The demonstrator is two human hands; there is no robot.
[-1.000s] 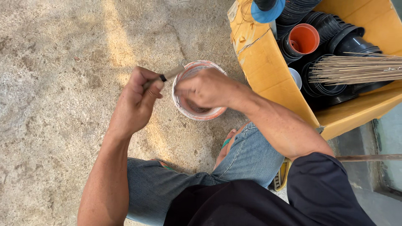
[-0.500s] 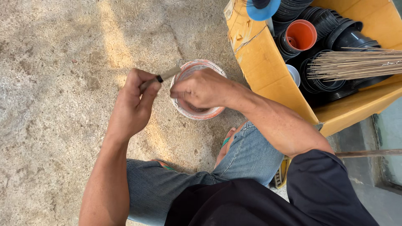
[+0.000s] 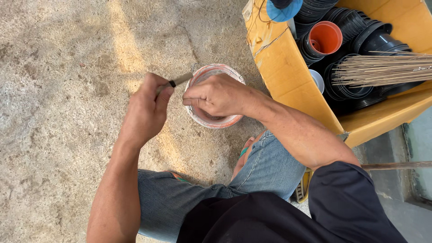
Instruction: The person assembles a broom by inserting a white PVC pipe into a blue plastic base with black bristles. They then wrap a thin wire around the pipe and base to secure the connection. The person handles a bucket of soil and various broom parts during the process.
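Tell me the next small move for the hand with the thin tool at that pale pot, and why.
Probably ease the tool tip inward along the pot's rim: the left hand pinches it just at the edge, while the right hand grips the pot steady.

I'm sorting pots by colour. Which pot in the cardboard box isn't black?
The orange pot, open end facing up, near the top of the cardboard box. The stacked pots around it are all black.
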